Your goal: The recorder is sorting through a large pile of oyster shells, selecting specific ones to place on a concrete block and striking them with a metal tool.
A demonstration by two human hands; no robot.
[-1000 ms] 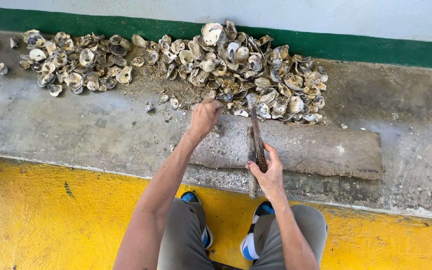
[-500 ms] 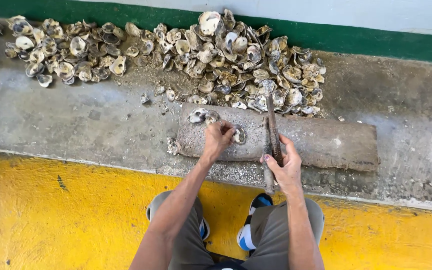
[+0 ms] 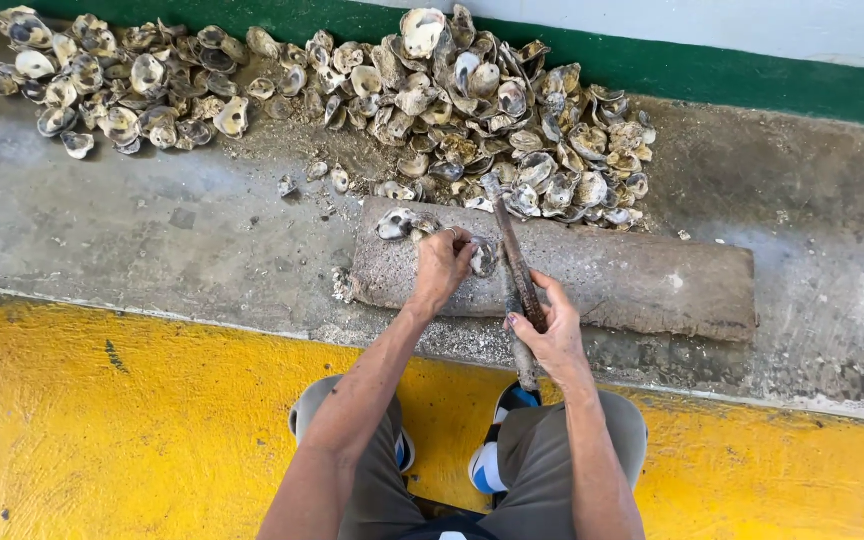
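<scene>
Left hand [image 3: 442,268]: curling shut over an oyster shell [image 3: 483,257], pinning it down on the worn block [image 3: 642,280], fingers bent tight and knuckles facing up.
Right hand [image 3: 550,335]: wrapping closed around a long rusty tool [image 3: 517,268], gripping low on the shaft, thumb lying along the near side.
Long rusty tool: slanting up and away from the right hand, upper end reaching toward the edge of the big heap, shaft passing just beside the pinned shell; lower end poking out below the fist over the kerb edge.
Oyster shell: lying on the left part of the block, mostly hidden under the left fingers, only its right edge showing.
Loose shell [image 3: 396,222]: sitting pale side up at the top-left corner of the block, just beside the left hand.
Worn block: lying lengthwise on the grey concrete ledge [image 3: 152,240], stretching well to the right of both hands.
Big heap of shells [image 3: 482,110]: piling up behind the block against the green wall stripe [image 3: 752,85].
Smaller heap [image 3: 102,80]: spreading along the ledge to the far left, well apart from the hands.
Yellow floor [image 3: 102,420]: running below the ledge, under the bent knees and blue-and-white shoes [image 3: 487,465].
</scene>
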